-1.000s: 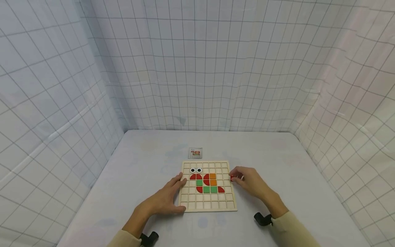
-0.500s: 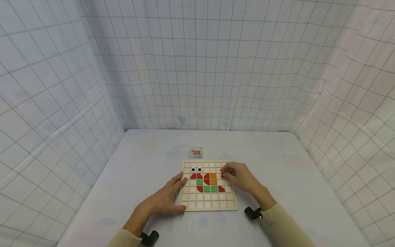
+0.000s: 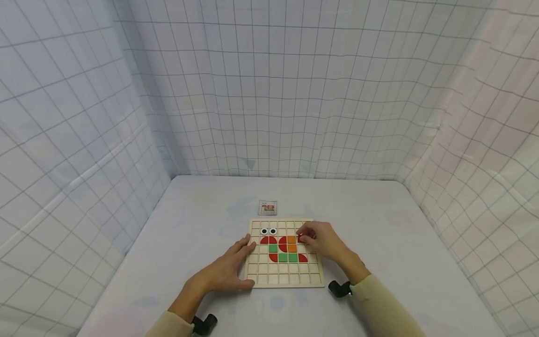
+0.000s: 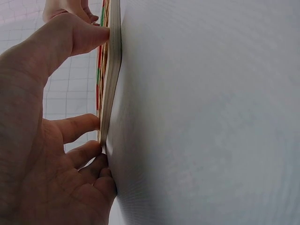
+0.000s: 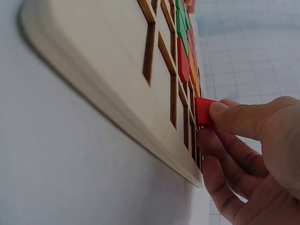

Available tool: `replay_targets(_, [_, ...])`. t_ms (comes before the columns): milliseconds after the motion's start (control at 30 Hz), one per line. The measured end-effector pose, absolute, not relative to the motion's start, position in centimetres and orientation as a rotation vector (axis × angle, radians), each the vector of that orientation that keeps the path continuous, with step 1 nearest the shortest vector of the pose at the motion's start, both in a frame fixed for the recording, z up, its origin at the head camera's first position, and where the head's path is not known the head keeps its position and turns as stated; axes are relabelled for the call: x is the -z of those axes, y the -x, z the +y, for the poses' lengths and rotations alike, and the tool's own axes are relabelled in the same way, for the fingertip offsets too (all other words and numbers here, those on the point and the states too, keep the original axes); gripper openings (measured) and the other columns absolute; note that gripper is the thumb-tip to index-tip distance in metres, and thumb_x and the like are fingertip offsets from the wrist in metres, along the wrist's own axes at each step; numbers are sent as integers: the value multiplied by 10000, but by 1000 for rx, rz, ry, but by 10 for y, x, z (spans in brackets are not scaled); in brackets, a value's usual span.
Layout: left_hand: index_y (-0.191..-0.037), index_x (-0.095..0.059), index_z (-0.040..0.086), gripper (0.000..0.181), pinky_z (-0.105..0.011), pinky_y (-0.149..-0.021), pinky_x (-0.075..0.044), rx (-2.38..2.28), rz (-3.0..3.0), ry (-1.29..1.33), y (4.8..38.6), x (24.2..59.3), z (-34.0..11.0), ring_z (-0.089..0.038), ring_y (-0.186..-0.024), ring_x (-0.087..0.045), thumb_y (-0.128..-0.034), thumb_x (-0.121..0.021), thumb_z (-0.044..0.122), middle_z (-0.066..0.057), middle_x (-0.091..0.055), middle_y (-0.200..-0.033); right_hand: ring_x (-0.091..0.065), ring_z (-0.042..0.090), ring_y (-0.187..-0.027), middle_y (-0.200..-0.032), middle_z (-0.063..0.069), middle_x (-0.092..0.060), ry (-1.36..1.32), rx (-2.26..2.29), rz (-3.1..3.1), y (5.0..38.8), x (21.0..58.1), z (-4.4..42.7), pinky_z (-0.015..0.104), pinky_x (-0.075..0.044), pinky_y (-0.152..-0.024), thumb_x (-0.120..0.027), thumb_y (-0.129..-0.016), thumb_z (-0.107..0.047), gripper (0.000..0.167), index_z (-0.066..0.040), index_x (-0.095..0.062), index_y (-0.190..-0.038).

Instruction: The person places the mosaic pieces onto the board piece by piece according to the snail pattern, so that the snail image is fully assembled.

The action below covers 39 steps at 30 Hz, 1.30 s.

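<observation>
A square wooden grid board (image 3: 284, 281) lies on the table with flat coloured tiles in some of its cells. Two eye tiles (image 3: 268, 231) sit above red quarter-round tiles (image 3: 268, 240); green square tiles (image 3: 288, 258) and orange square tiles (image 3: 292, 244) are lower and to the right. My left hand (image 3: 227, 269) rests spread at the board's left side, thumb on the near corner and fingers along the left edge. Between thumb and fingers my right hand (image 3: 328, 241) pinches a red tile (image 5: 204, 111), at the board's surface just right of the upper orange square. Its exact shape is partly hidden.
A small picture card (image 3: 267, 208) with a gridded coloured figure lies behind the board. White sheets with a dark grid (image 3: 269, 103) hang around the table's back and sides. A black wrist mount (image 3: 338, 289) sticks out beside each sleeve.
My right hand has carried the red tile leftward from beyond the board's right edge to a cell beside the orange squares. The left hand has stayed in place.
</observation>
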<state>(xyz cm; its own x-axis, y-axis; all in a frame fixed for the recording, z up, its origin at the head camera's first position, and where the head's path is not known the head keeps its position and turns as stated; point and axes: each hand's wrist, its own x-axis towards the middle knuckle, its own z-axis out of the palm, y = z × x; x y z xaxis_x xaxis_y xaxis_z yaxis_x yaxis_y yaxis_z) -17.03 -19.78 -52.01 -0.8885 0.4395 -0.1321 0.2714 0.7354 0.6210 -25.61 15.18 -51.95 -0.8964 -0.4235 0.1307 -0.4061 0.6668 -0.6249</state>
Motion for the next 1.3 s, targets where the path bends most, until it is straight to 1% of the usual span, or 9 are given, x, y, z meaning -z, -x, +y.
replay_targets(133, [-1823, -389, 95, 1126, -694, -1383, -405, -890, 2669, -553, 170, 520, -197, -428, -1823, -255, -894, -929, 435, -134, -195, -1972, -723, 69, -928, -1081, 1, -859, 701, 1074, 2843, 256, 520, 150, 264, -642, -868, -833, -1066, -59, 130, -115, -859, -1181])
replay_targets(267, [-1819, -394, 89, 1123, -697, -1379, -410, -889, 2671, -554, 170, 520, -197, -432, -1821, -260, -894, -930, 434, -139, -199, -1970, -722, 60, -935, -1067, -8, -856, 672, 1071, 2856, 255, 519, 149, 276, -642, -879, -839, -1065, -67, 108, -126, -856, -1155])
replay_targets(467, [-1817, -398, 84, 1117, -693, -1380, -411, -887, 2674, -556, 170, 520, -197, -432, -1821, -259, -894, -926, 426, -144, -202, -1969, -701, 63, -915, -1043, -21, -846, 603, 1064, 2855, 253, 517, 146, 281, -633, -868, -848, -1060, -80, 71, -134, -864, -1101])
replay_targets(667, [-1819, -392, 87, 1124, -695, -1382, -406, -886, 2673, -563, 170, 521, -197, -430, -1823, -256, -892, -924, 436, -140, -199, -1971, -672, 77, -913, -1043, -26, -826, 545, 1037, 2881, 251, 516, 144, 289, -625, -874, -871, -1037, -70, 77, -121, -889, -1092])
replay_targets(867, [-1820, -394, 91, 1125, -696, -1378, -413, -884, 2674, -559, 171, 522, -197, -428, -1823, -255, -891, -921, 447, -137, -198, -1971, -612, 111, -889, -1009, -21, -775, 521, 975, 2905, 248, 515, 142, 256, -556, -820, -888, -1024, -75, 121, -97, -926, -1137])
replay_targets(1000, [-1819, -396, 95, 1122, -692, -1376, -418, -875, 2679, -561, 171, 523, -197, -425, -1823, -260, -893, -917, 455, -135, -202, -1971, -578, 128, -898, -1022, -15, -759, 507, 935, 2916, 246, 515, 142, 266, -511, -801, -886, -1033, -105, 161, -98, -932, -1187])
replay_targets(1167, [-1820, -394, 95, 1118, -691, -1370, -427, -879, 2680, -568, 172, 523, -198, -425, -1821, -264, -899, -916, 454, -134, -198, -1971, -570, 135, -928, -1075, -10, -749, 498, 877, 2917, 244, 514, 145, 281, -500, -819, -885, -1040, -137, 243, -110, -913, -1281])
replay_targets(1300, [-1820, -393, 93, 1119, -697, -1368, -427, -885, 2677, -570, 172, 523, -198, -431, -1821, -261, -899, -915, 452, -137, -196, -1971, -572, 129, -904, -1053, -15, -732, 522, 855, 2909, 242, 514, 148, 262, -498, -773, -886, -1040, -134, 297, -114, -893, -1336])
